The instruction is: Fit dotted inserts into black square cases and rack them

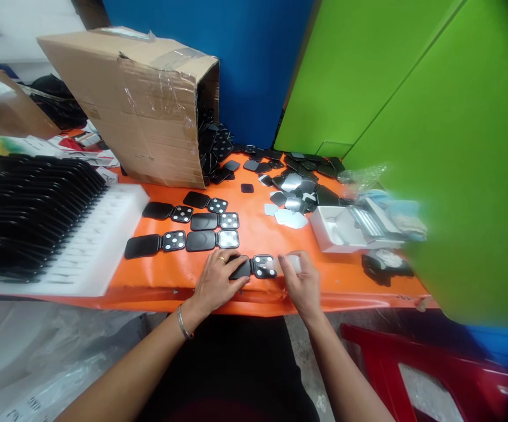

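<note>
On the orange cover near the front edge lies a black hinged piece (265, 267): a plain rounded panel joined to a square panel with white dots. My left hand (221, 278) grips the plain panel, thumb on the near side and fingers over the far side. In my right hand (303, 287) is a small translucent white squeeze bottle (295, 264), its nozzle pointing left over the dotted panel. Whether the tip touches is too blurred to tell. Several similar hinged pieces (203, 240) lie in rows beyond my left hand; one square (228, 238) looks silvery.
Behind stands a cardboard box (161, 117) on its side, spilling black parts. Loose black and silvery plates (295, 202) lie right of it, beside an open white box (337, 228). At left, a white foam rack (91, 264) holds black panels. A red plastic stool (381, 363) is below right.
</note>
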A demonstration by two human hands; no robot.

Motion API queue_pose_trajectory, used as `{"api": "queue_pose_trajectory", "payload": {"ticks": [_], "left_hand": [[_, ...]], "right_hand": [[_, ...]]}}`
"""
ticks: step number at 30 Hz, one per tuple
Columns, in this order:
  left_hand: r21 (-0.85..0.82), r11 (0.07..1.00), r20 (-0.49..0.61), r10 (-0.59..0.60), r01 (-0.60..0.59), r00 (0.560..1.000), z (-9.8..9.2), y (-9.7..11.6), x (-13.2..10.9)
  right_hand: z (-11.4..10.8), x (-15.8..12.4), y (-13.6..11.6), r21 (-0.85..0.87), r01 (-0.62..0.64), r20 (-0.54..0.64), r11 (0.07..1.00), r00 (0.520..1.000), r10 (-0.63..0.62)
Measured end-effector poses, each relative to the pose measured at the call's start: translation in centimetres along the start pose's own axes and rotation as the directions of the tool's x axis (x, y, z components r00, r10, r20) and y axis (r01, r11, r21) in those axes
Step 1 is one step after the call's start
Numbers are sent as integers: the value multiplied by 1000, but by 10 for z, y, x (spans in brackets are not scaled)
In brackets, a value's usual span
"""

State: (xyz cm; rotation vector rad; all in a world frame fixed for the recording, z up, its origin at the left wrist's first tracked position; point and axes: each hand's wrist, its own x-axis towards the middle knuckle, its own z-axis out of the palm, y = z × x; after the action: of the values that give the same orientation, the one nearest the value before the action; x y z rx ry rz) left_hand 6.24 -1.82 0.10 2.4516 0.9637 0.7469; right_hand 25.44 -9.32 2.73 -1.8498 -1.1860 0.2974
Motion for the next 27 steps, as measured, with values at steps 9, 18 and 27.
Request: {"api": "queue_pose_trajectory", "payload": {"ticks": [9, 18, 27], "left_hand": [[-6, 1000, -1, -7, 7, 1000, 0, 1, 0], [0, 1000, 3, -1, 1, 1000, 0, 0, 0], [10, 1000, 11, 0, 0, 1000, 1, 0, 0]], "right_hand": [[0, 1, -4, -38, 53, 33, 998, 998, -52], [2, 0, -6, -140, 115, 13, 983, 993, -114], [1, -1, -7, -122, 106, -4, 987, 994, -107]]}}
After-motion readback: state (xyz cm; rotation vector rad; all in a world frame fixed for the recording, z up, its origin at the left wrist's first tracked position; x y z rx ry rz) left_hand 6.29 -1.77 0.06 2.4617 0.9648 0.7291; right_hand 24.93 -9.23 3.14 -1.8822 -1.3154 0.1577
